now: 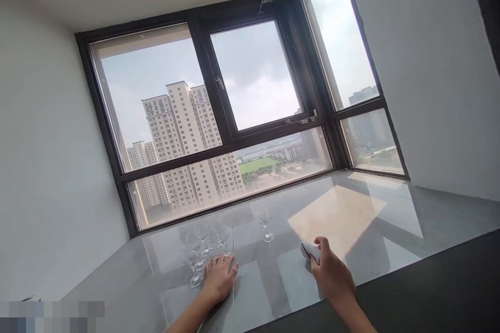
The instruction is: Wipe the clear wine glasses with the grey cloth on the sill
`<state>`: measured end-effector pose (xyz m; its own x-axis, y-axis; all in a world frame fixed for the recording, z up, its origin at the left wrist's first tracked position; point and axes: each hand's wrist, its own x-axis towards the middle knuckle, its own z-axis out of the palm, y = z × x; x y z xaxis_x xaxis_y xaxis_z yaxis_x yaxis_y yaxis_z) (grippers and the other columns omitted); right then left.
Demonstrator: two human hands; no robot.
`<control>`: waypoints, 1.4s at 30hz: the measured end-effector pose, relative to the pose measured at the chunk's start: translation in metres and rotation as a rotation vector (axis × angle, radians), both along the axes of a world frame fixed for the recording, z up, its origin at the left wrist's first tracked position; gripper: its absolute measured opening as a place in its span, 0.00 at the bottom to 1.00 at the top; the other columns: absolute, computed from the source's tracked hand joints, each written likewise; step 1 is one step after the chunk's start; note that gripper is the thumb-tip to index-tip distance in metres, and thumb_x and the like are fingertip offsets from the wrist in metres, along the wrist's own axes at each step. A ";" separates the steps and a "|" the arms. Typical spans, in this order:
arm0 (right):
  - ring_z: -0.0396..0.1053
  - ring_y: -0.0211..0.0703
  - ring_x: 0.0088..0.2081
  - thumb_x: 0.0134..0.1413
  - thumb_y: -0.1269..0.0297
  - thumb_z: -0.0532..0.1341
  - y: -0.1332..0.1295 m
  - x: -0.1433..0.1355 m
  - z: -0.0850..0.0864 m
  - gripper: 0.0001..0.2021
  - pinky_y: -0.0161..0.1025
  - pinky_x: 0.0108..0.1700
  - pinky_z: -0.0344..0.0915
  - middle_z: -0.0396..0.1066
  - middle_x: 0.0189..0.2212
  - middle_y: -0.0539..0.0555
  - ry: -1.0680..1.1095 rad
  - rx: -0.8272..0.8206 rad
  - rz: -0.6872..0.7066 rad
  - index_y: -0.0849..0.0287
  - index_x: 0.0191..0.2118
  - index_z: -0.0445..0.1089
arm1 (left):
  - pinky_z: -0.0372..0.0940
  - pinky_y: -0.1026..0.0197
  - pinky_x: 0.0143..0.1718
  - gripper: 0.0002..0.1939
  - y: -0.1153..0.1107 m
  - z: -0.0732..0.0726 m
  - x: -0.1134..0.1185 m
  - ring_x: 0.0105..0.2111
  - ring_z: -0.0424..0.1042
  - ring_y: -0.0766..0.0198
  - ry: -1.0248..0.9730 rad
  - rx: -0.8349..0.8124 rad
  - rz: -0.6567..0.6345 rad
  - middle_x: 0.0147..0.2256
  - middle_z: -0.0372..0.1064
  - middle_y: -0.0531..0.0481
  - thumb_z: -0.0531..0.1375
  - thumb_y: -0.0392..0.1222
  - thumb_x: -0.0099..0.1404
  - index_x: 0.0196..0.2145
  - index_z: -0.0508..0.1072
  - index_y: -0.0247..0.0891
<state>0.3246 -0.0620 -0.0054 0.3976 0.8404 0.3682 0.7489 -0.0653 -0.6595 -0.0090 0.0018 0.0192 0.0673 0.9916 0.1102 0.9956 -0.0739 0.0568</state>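
Note:
My left hand (221, 278) lies on the glossy grey window sill (258, 291), palm down with its fingers stretched out. It is right beside a cluster of clear stemmed glasses; the nearest glass (195, 270) stands upright just left of my fingers, and another glass (203, 237) is behind it. One more stemmed glass (264, 223) stands apart, between my two hands and farther back. My right hand (332, 273) is closed around a small white item (310, 251) with a dark line along its end, low over or on the sill. The fingers partly hide it, so its kind is unclear.
Dark-framed windows (230, 140) rise behind the sill and meet at a corner on the right. White walls (50, 130) close in both sides. A sunlit patch (339, 218) lies on the sill. The sill's front edge runs diagonally below my right hand.

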 end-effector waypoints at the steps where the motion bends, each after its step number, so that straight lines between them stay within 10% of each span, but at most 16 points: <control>1: 0.75 0.49 0.35 0.63 0.69 0.50 0.001 0.000 -0.001 0.10 0.37 0.29 0.51 0.76 0.42 0.55 0.000 0.007 0.003 0.52 0.48 0.54 | 0.41 0.38 0.65 0.30 0.003 0.000 -0.004 0.66 0.52 0.46 0.001 0.001 0.026 0.66 0.57 0.44 0.43 0.57 0.69 0.63 0.64 0.48; 9: 0.75 0.47 0.33 0.63 0.68 0.50 0.002 0.001 -0.005 0.10 0.36 0.27 0.50 0.76 0.42 0.56 -0.024 0.018 0.002 0.52 0.49 0.54 | 0.39 0.38 0.65 0.35 -0.010 -0.007 0.007 0.67 0.47 0.41 0.021 0.034 0.232 0.67 0.50 0.35 0.47 0.58 0.66 0.66 0.58 0.39; 17: 0.75 0.46 0.34 0.63 0.69 0.52 -0.002 0.000 0.002 0.10 0.34 0.28 0.50 0.76 0.41 0.54 -0.014 0.016 -0.014 0.52 0.48 0.55 | 0.40 0.41 0.67 0.32 -0.004 -0.008 0.110 0.68 0.46 0.43 -0.144 -0.035 -0.219 0.69 0.46 0.46 0.50 0.57 0.66 0.65 0.59 0.49; 24: 0.75 0.45 0.36 0.62 0.70 0.53 -0.003 -0.001 0.002 0.10 0.34 0.29 0.50 0.76 0.40 0.53 -0.028 0.023 -0.030 0.52 0.47 0.55 | 0.41 0.37 0.65 0.33 0.047 0.007 0.157 0.67 0.47 0.41 -0.125 -0.076 -0.211 0.69 0.47 0.41 0.49 0.58 0.67 0.66 0.58 0.45; 29: 0.75 0.46 0.35 0.63 0.68 0.52 -0.005 -0.001 0.004 0.10 0.35 0.29 0.50 0.76 0.40 0.53 -0.021 0.009 -0.015 0.52 0.48 0.54 | 0.41 0.37 0.66 0.31 0.025 0.006 0.133 0.67 0.50 0.45 -0.105 -0.077 -0.240 0.68 0.52 0.42 0.47 0.58 0.68 0.65 0.61 0.45; 37: 0.75 0.46 0.34 0.63 0.68 0.52 0.000 0.001 -0.003 0.10 0.35 0.27 0.49 0.75 0.42 0.55 -0.006 0.017 0.012 0.52 0.49 0.54 | 0.39 0.44 0.68 0.30 -0.069 -0.011 0.021 0.68 0.48 0.51 -0.062 -0.047 -0.058 0.67 0.53 0.51 0.46 0.58 0.68 0.65 0.61 0.52; 42: 0.74 0.47 0.32 0.65 0.67 0.49 0.001 0.001 -0.002 0.10 0.35 0.25 0.49 0.76 0.40 0.57 -0.013 0.003 0.052 0.54 0.51 0.54 | 0.42 0.42 0.67 0.30 -0.069 -0.013 -0.006 0.68 0.48 0.48 -0.059 -0.015 0.081 0.68 0.51 0.43 0.47 0.53 0.68 0.65 0.61 0.43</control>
<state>0.3258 -0.0612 -0.0075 0.3484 0.8587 0.3758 0.7594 -0.0236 -0.6501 -0.0154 -0.0674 0.0065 -0.0189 0.9951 0.0971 0.9932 0.0075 0.1159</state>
